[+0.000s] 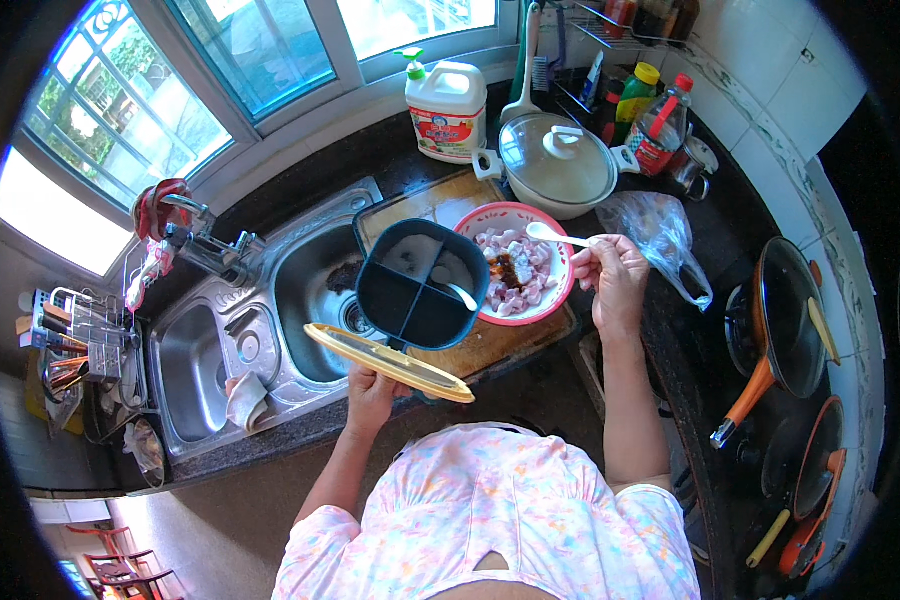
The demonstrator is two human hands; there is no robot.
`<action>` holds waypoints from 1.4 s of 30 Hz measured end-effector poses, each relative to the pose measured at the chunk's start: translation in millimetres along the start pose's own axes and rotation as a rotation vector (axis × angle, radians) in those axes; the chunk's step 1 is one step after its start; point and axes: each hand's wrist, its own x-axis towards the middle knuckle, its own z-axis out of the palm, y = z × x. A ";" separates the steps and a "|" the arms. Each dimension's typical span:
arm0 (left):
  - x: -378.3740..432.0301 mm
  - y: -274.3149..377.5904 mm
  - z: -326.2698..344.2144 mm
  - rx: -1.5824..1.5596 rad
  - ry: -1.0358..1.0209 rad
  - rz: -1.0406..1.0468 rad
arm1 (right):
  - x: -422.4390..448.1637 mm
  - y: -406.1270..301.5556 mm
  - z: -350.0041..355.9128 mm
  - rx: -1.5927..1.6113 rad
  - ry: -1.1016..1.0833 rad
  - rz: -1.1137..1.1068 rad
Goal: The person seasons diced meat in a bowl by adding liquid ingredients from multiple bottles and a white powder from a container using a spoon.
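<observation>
My right hand [616, 281] pinches the handle of a small white spoon [546, 232], whose bowl is over a red-rimmed bowl [562, 296]. That bowl holds diced raw meat [521, 296] with dark sauce and white powder on top. In my left hand [373, 397] is a dark, four-part seasoning box [424, 281], with its yellow-rimmed lid [390, 364] tilted up towards me. White granules lie in its two far compartments, and a second white spoon [457, 291] rests in one of them. The near compartments look dark; their contents cannot be told.
A wooden cutting board [461, 360] lies beneath the bowl, beside a double steel sink [307, 360]. Behind stand a lidded white pot [559, 161] and a white pump jug [446, 112]. A plastic bag [656, 232], bottles [652, 124] and an orange-handled pan [791, 322] are at the right.
</observation>
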 end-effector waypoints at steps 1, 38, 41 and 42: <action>-1.9 1.9 6.4 0.000 0.049 -0.048 | -6.9 -6.6 7.2 0.004 -0.003 0.002; 126.4 50.8 340.9 0.081 -0.853 -0.175 | -125.1 59.6 -201.7 -0.820 0.418 -0.081; 147.9 3.4 406.2 0.191 -0.915 -0.177 | -131.3 57.5 -210.5 -0.773 0.429 -0.018; 151.9 -13.6 428.7 0.245 -0.926 -0.208 | -135.8 82.6 -224.9 -0.772 0.431 -0.014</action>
